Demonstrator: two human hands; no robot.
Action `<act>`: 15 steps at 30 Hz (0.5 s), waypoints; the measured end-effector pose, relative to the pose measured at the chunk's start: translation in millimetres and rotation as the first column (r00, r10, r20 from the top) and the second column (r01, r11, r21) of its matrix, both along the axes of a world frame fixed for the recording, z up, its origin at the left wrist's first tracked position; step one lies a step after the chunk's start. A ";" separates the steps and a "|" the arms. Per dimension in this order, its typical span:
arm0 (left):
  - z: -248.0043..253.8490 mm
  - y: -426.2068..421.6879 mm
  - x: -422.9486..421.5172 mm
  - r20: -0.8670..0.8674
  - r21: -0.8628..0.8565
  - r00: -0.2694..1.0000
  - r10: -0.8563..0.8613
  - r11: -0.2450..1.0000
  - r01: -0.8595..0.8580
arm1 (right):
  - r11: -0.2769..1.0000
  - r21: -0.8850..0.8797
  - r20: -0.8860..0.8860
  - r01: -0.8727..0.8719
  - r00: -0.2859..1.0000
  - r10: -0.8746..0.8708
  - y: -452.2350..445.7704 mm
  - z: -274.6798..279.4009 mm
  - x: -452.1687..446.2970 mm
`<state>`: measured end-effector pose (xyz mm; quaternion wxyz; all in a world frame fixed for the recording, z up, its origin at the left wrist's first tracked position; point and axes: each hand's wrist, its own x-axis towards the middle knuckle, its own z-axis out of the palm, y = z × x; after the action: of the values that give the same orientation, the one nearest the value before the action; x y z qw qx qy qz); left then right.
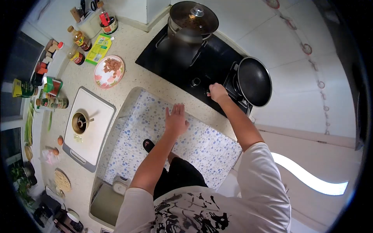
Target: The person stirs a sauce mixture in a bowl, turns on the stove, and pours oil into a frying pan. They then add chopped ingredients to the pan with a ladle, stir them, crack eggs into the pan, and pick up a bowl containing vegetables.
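Observation:
My right hand (218, 93) is closed around a control knob at the front edge of the black gas stove (155, 58); the fingers cover most of that knob. A second stove knob (195, 82) shows to its left. Above and right of my right hand, a black frying pan (254, 81) sits on the right burner, with nothing visible inside. My left hand (177, 119) hangs in the air over the patterned floor, fingers stretched out, holding nothing. On the left burner stands a pot with a glass lid (194, 17).
A plate (101, 80) with chopped meat lies on the counter, near a yellow-green packet (99, 48) and several sauce bottles (81, 39). A cutting board (97, 112) carries a small metal bowl (80, 122) with a spoon. Eggs (60, 140) and a sink (107, 204) are at lower left.

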<state>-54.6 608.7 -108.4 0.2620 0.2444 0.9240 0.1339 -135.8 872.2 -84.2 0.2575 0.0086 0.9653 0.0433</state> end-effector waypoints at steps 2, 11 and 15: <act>-0.6 0.1 0.4 -0.025 -0.019 1.000 -0.012 1.000 0.012 | 1.000 -0.010 0.022 -0.011 1.000 0.011 1.3 0.6 -3.5; 2.0 10.4 2.9 -0.015 -0.080 0.999 -0.051 0.996 0.050 | 1.000 -0.012 0.000 -0.009 1.000 0.009 -1.2 0.6 0.2; 2.8 11.3 3.7 -0.016 -0.087 0.998 -0.060 0.995 0.059 | 1.000 -0.006 0.011 -0.018 1.000 0.018 -0.8 2.0 0.9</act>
<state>-50.9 620.0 -105.6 0.2676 0.2616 0.9236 0.0838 -134.9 871.4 -82.2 0.2625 -0.0009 0.9640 0.0428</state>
